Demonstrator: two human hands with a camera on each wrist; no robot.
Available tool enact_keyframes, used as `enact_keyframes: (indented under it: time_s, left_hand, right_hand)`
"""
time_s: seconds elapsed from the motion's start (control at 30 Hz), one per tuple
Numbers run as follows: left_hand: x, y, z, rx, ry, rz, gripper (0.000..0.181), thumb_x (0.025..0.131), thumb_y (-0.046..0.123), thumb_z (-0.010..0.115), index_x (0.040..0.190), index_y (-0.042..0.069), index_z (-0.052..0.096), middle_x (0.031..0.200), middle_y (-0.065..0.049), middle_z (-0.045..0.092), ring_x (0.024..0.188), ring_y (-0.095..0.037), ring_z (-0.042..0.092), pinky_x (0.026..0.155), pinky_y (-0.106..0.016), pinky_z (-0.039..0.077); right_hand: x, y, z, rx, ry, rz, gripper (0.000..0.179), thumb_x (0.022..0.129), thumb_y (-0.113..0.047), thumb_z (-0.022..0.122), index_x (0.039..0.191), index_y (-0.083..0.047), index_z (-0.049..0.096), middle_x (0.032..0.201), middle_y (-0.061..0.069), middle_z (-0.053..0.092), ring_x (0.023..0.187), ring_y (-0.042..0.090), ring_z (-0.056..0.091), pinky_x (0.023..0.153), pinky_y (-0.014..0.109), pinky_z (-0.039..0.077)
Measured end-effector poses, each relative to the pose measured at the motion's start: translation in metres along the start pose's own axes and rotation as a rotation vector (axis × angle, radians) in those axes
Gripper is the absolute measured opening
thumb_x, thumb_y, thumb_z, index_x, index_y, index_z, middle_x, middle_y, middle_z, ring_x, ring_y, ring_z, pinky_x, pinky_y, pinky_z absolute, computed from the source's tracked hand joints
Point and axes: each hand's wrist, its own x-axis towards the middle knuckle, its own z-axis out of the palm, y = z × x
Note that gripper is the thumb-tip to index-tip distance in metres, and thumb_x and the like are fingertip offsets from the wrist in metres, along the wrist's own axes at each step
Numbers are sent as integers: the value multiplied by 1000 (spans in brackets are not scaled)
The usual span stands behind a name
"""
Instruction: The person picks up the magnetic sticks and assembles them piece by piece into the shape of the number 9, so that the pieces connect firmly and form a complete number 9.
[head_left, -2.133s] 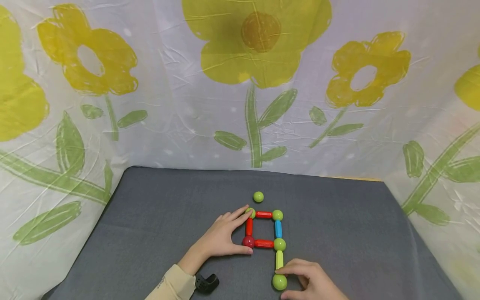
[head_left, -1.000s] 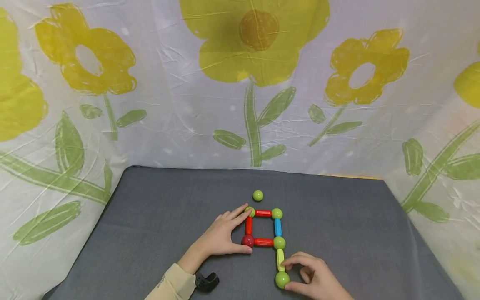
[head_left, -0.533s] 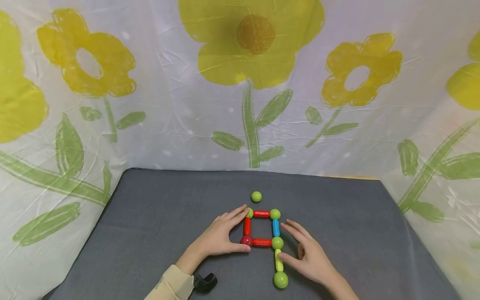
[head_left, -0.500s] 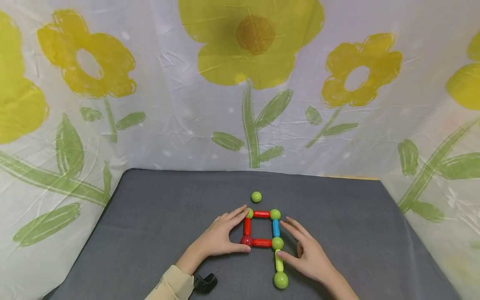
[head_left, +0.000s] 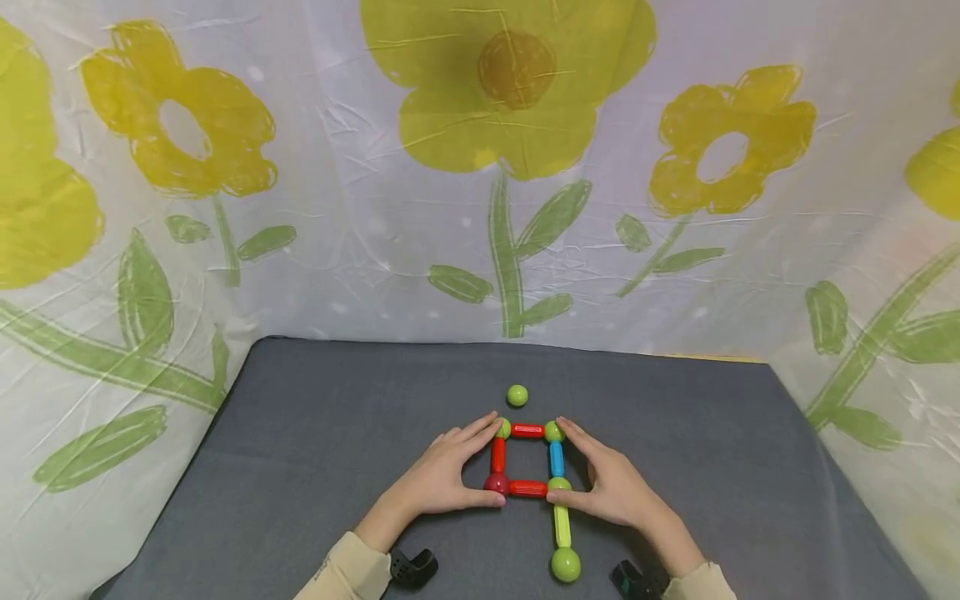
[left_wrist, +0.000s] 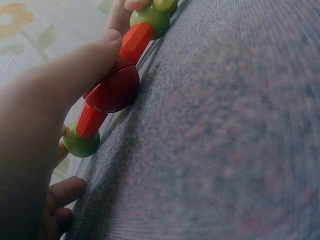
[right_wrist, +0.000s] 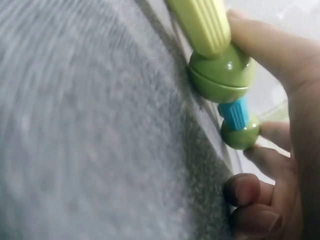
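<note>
A square of magnetic building sticks and balls lies on the dark cloth, with red sticks (head_left: 528,489) on three sides and a blue stick (head_left: 557,458) on the right. My left hand (head_left: 438,477) holds the left side, thumb at the dark red ball (left_wrist: 116,91) and fingertips at the far green ball. Along the right side, my right hand (head_left: 618,490) has its thumb on the near green ball (right_wrist: 222,75) and index finger at the far green ball (right_wrist: 241,132). From that near corner a yellow-green stick (head_left: 562,527) extends towards me, ending in a large green ball (head_left: 566,565).
Beyond the square sits a loose green ball (head_left: 517,395). The dark grey cloth (head_left: 337,408) covers the table, and a flower-printed curtain (head_left: 337,250) rises behind and at both sides. Black straps (head_left: 413,568) are on both wrists.
My right hand has gone from the end ball and yellow-green stick, away from me, to the square's right side, where it now holds both corner balls. The left hand has stayed put.
</note>
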Motion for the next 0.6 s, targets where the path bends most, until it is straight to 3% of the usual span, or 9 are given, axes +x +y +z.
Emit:
enact_keyframes:
  time_s: [0.1, 0.2, 0.27, 0.37, 0.47, 0.6]
  left_hand:
    - [1, 2, -3, -63, 23, -1, 104, 87, 70, 76, 170, 29, 29, 177, 8, 21, 143, -24, 50, 115, -55, 42]
    - [-2, 12, -8, -122, 94, -25, 99, 88, 62, 81, 169, 31, 31, 175, 6, 25, 110, -13, 61, 90, -35, 54]
    - [-7, 22, -11, -120, 158, -43, 94, 89, 56, 83, 167, 34, 35, 172, 5, 33, 88, -8, 58, 74, -27, 51]
    - [-19, 41, -13, -100, 218, -45, 83, 90, 50, 84, 162, 32, 47, 158, 4, 53, 69, -4, 51, 61, -23, 46]
    - [-34, 57, -9, -138, 160, 2, 69, 91, 49, 84, 152, 25, 60, 135, 3, 68, 60, 0, 47, 57, -20, 44]
    - [-56, 72, 7, -228, -77, 61, 48, 96, 39, 80, 140, 21, 71, 123, 8, 73, 59, 4, 49, 57, -17, 47]
  right_hand:
    - [-1, 0, 2, -11, 14, 25, 105, 84, -67, 80, 168, -25, 34, 166, 5, 45, 50, 4, 32, 53, 25, 31]
    - [-2, 0, 5, -19, 24, 39, 104, 84, -68, 79, 168, -26, 35, 165, 4, 46, 49, 4, 30, 53, 25, 29]
    - [-3, 0, 7, -15, 27, 36, 103, 84, -68, 79, 168, -26, 36, 165, 5, 46, 49, 4, 29, 54, 25, 28]
    - [-3, 1, 8, -9, 29, 33, 102, 84, -68, 79, 167, -27, 36, 164, 4, 47, 48, 4, 30, 53, 24, 29]
    - [-2, 2, 7, -7, 36, 25, 101, 84, -68, 79, 167, -28, 37, 163, 4, 49, 48, 3, 31, 53, 23, 30]
    - [-3, 4, 5, -14, 42, 15, 101, 85, -68, 79, 167, -27, 37, 161, 6, 50, 47, 3, 31, 52, 24, 30]
